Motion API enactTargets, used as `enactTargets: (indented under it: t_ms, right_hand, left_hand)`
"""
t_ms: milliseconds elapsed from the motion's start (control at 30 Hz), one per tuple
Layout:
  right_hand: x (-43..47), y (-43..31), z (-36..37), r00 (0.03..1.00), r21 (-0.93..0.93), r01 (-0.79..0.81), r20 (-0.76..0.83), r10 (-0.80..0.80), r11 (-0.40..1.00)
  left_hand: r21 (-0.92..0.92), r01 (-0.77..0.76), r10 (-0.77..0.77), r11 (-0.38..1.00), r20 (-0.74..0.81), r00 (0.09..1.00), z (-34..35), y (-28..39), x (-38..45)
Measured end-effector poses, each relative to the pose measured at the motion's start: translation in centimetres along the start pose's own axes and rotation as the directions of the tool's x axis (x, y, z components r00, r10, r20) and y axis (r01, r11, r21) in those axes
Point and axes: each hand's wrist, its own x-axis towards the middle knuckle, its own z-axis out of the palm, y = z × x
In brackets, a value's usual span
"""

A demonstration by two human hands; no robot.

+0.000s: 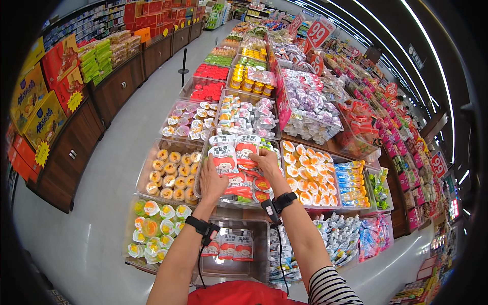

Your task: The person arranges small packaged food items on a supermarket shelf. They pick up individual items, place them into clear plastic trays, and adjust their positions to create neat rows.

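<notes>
My left hand (212,178) rests with its fingers along the left side of a red-and-white spouted drink pouch (223,159). My right hand (267,163) has thumb and fingers on the right edge of another such pouch (247,149). Both pouches lie over a clear plastic bin (236,201) that holds more red pouches, round red-topped cups (262,184) and some green packs. Nearer my body, a clear bin (259,228) holds several matching pouches (228,246) in a row. Whether my fingers lift the pouches or only touch them is hard to tell.
Bins of yellow cups (173,167) and green-and-orange jelly cups (152,228) stand at left. At right are orange-lidded cups (309,171), blue tube packs (350,185) and white spouted pouches (337,238). Dark wooden cabinets (118,85) line the far side of the aisle, near a black post (183,70).
</notes>
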Motion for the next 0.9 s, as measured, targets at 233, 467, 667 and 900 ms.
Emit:
enactTargets:
  t_ms: [233,467,667,900]
  right_hand:
    - [-6.7,-2.6,-3.7,0.955,0.436,0.296,-0.133,-0.265,0.85]
    - [-15.1,-1.4,-8.7,0.992,0.54,0.11,-0.014,-0.123,0.834]
    - [-22.1,2.3,-10.0,0.992,0.287,-0.038,0.127,0.001,0.957]
    - [-28.2,6.5,-11.4,0.974,0.147,-0.191,0.147,0.17,0.97]
  left_hand:
    - [-0.112,0.021,-0.011,0.994,0.083,0.996,-0.7,-0.4,0.2]
    - [-0.051,0.109,-0.105,0.993,0.079,0.991,0.2,0.4,0.6]
    - [-0.129,0.123,-0.13,0.984,-0.048,0.99,1.8,-1.8,1.5]
    - [-0.432,0.174,-0.167,0.885,0.055,0.984,0.1,-0.8,1.3]
